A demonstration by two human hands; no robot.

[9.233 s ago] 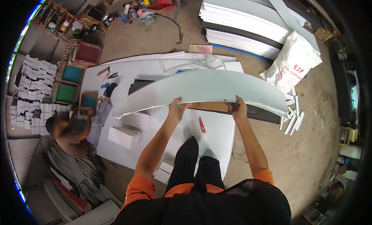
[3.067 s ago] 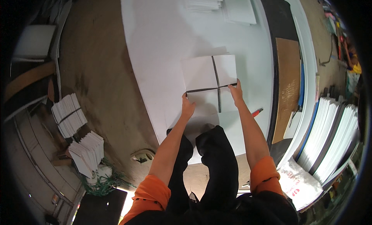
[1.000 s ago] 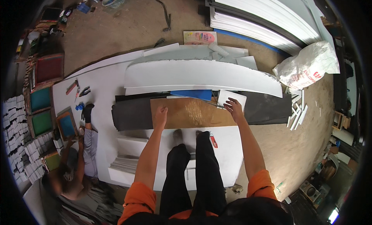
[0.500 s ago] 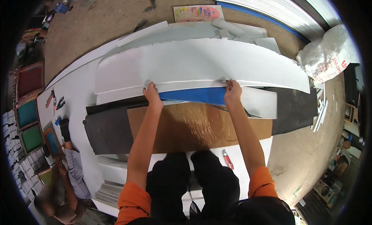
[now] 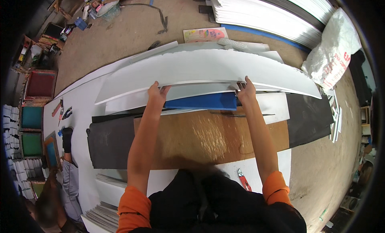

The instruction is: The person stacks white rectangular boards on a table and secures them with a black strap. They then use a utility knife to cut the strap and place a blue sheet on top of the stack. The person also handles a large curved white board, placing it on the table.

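A long white foam-like sheet (image 5: pixel 208 66) with a ragged far edge is held by its near edge, raised above the stack. My left hand (image 5: pixel 157 93) grips that edge left of the middle, thumb on top and fingers underneath. On the right, my right hand (image 5: pixel 246 91) grips the same edge, fingers partly hidden below. Another white sheet (image 5: pixel 136 102) lies under the raised one. Nearer to me are a blue sheet (image 5: pixel 200 102), a brown board (image 5: pixel 180 134) with pale scrapes, and dark grey sheets (image 5: pixel 110 140) showing at both sides.
Red-handled pliers (image 5: pixel 244 181) lie near my legs. More hand tools (image 5: pixel 62 112) rest at the left. Another person's leg (image 5: pixel 71 185) is at lower left. A white sack (image 5: pixel 331 56) and stacked white sheets (image 5: pixel 260 18) stand at the far right. Offcuts (image 5: pixel 240 45) lie beyond the raised sheet.
The white sheet's near edge has lifted and tilted up, parting from the sheet below. Both hands have shifted their grip under the edge. The view has tipped farther forward.
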